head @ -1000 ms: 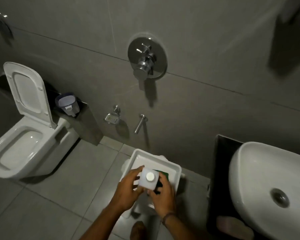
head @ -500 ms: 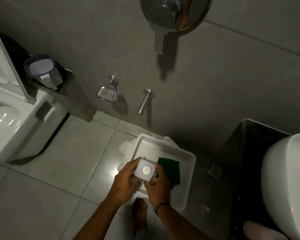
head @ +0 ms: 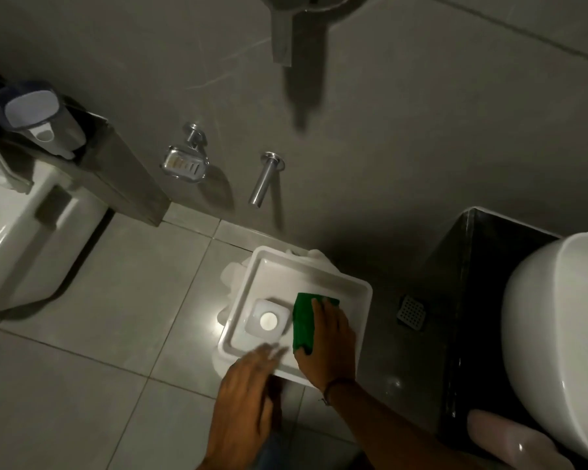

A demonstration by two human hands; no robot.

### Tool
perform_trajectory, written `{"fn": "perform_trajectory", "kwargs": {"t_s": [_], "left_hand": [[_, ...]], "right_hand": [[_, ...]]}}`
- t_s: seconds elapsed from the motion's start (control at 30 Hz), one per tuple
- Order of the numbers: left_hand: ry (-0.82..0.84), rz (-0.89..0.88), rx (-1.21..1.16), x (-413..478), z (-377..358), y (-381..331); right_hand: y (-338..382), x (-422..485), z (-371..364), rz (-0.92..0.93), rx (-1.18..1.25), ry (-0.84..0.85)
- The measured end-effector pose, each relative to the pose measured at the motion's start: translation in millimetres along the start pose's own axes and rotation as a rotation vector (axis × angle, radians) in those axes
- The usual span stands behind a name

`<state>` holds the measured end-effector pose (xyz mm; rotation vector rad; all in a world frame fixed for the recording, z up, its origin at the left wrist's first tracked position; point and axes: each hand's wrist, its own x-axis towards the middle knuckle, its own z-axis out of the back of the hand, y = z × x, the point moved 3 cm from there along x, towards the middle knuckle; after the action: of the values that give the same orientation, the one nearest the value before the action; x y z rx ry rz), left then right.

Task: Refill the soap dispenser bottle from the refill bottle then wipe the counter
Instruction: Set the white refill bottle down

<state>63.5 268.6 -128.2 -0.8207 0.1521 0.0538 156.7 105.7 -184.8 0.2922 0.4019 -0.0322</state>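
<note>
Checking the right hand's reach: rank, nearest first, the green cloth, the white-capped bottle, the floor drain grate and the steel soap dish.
1. Green cloth, under the right hand.
2. White-capped bottle, just left in the tray.
3. Floor drain grate, to the right.
4. Steel soap dish, up on the wall.

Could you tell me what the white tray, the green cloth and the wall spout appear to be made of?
White tray: probably glossy moulded plastic, given its smooth rounded rim. Green cloth under the right hand: soft matte fabric or sponge cloth; it folds. Wall spout: polished metal, likely chrome, with bright reflections.
</note>
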Motion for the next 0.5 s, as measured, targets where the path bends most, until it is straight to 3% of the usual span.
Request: {"fn": "perform_trajectory", "kwargs": {"t_s": [0.07, 0.23, 0.5], "left_hand": [[0.153, -0.104, 0.224, 0.4, -21.1, -1.8], [0.345, 0.016, 0.425, 13.2, -44.5, -6.2], [0.362, -0.003, 0.464, 8.9, -57.8, 4.3]], "right_hand": [[-4.5, 13.4, -6.9, 0.077, -0.123, 0.05], [-9.9, 33.1, -33.1, 0.187, -0.196, 0.129], [-17.0, 40.4, -39.8, 0.218, -0.3, 0.074]]}}
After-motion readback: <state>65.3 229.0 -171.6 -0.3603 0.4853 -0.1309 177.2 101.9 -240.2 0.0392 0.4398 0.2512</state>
